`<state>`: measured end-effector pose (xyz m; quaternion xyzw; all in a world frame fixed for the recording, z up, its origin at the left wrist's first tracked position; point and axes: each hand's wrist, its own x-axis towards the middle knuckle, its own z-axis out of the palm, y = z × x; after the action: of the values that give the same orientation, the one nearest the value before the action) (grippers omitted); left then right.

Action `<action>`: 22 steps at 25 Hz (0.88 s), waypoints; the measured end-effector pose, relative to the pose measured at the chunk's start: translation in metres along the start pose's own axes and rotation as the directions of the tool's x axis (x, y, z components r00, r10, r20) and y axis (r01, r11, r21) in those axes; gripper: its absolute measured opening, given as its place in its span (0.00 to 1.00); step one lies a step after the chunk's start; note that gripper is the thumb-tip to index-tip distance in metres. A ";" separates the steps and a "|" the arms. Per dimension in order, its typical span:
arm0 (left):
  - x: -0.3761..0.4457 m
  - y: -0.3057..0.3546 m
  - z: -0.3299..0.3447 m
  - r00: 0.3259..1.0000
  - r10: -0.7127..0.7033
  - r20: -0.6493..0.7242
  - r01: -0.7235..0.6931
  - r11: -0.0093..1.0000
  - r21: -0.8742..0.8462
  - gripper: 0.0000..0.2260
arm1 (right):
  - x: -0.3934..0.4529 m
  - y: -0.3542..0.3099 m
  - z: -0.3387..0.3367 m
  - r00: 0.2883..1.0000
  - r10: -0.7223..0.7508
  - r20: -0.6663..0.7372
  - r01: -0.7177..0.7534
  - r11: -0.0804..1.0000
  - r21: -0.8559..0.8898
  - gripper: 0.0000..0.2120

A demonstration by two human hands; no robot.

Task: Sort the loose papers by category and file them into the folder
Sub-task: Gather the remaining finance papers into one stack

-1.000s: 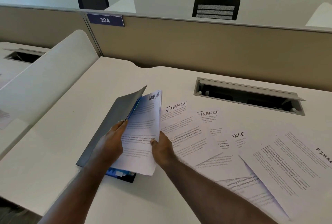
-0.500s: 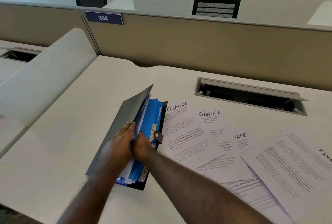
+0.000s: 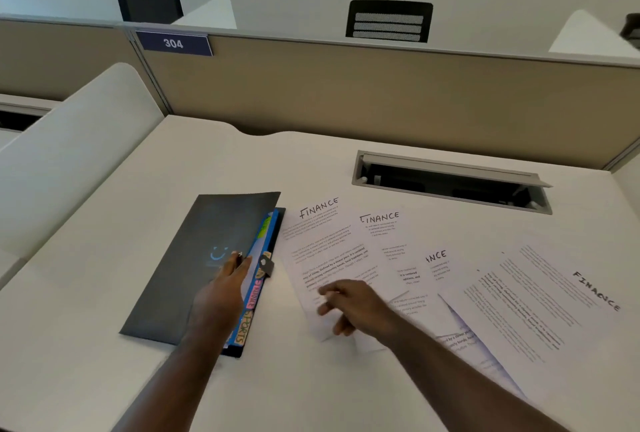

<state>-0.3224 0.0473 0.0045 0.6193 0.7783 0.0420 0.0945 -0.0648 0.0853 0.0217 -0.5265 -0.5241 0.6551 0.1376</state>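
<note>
A dark grey folder [image 3: 204,258] lies nearly closed on the white desk, with blue tabbed dividers [image 3: 258,279] showing along its right edge. My left hand [image 3: 221,289] rests flat on the cover's right side, holding nothing. Several white sheets headed FINANCE are fanned out to the right: the nearest sheet [image 3: 322,244] beside the folder, another sheet [image 3: 381,227] behind it, and a large sheet [image 3: 540,300] at far right. My right hand [image 3: 349,303] hovers over the nearest sheet's lower part, fingers apart and blurred.
An open cable tray [image 3: 450,182] is set into the desk behind the papers. A beige partition [image 3: 381,92] with a 304 sign closes off the back. A white side divider [image 3: 69,154] stands on the left.
The ADMIN sheet went into the folder and the raised cover has come down almost shut. My right hand left the folder and moved right over the nearest FINANCE sheet.
</note>
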 end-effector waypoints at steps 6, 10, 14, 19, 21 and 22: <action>0.004 0.003 0.026 0.997 -0.045 0.067 0.047 0.998 -0.040 0.29 | -0.095 0.135 -0.139 0.607 -0.245 -0.756 -0.247 0.846 -0.473 0.22; 0.000 0.046 0.018 0.974 -0.043 -0.222 0.033 0.998 -0.051 0.27 | -0.142 0.199 -0.177 0.726 0.009 -0.687 -0.545 0.618 -0.567 0.43; -0.023 0.126 0.042 0.969 0.239 0.060 -0.234 0.969 -0.080 0.28 | -0.147 0.202 -0.179 0.772 0.014 -0.635 -0.505 0.621 -0.600 0.39; -0.040 0.179 0.085 0.963 0.152 0.223 -0.163 0.986 0.035 0.33 | -0.144 0.200 -0.178 0.756 -0.012 -0.655 -0.520 0.596 -0.612 0.35; -0.041 0.182 0.093 0.967 0.150 0.205 -0.171 0.981 0.088 0.31 | -0.144 0.200 -0.182 0.752 -0.008 -0.659 -0.518 0.612 -0.598 0.32; -0.043 0.182 0.095 0.967 0.168 0.192 -0.190 0.976 0.104 0.30 | -0.143 0.200 -0.185 0.756 -0.008 -0.654 -0.512 0.616 -0.599 0.29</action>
<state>-0.1200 0.0423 -0.0516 0.6929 0.7083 -0.0542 0.1231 0.2223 -0.0021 -0.0473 -0.7850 -0.5887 0.1900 -0.0341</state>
